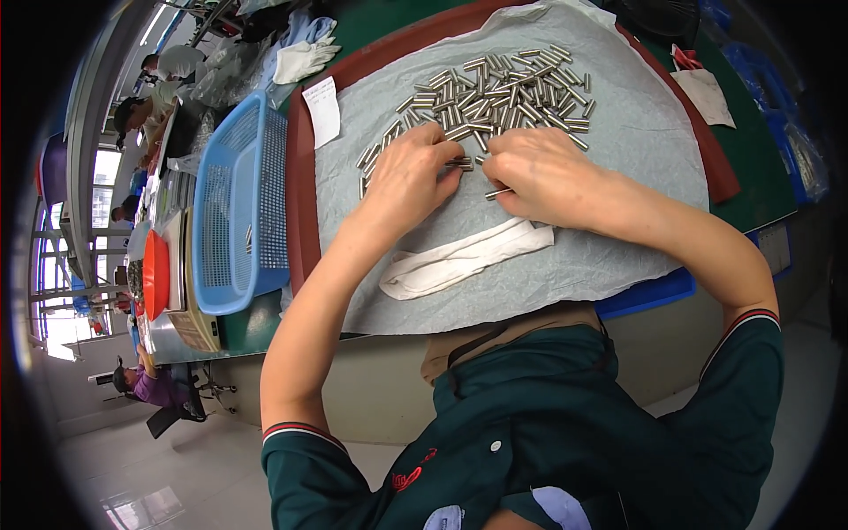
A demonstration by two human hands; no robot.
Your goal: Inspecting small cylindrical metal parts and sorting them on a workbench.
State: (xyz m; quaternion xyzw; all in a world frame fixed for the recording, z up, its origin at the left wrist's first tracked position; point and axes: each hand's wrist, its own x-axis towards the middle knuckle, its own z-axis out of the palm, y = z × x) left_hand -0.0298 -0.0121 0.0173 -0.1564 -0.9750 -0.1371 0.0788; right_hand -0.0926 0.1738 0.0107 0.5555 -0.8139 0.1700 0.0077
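A blue plastic basket [237,212] stands well to the left of the fingers. The left hand [409,177] pinches a few short metal pins [460,162] at its fingertips. Just beside it, the right hand [541,177] curls its fingers around a single pin [497,193]. Beyond both sets of fingertips, the heap of loose pins [499,93] lies on grey cloth [636,132].

Small metal pins [495,93] heaped on cloth

Pale glossy floor [159,468] lies below the hands; bright windows [104,166] and a long workbench [168,265] stand far left.
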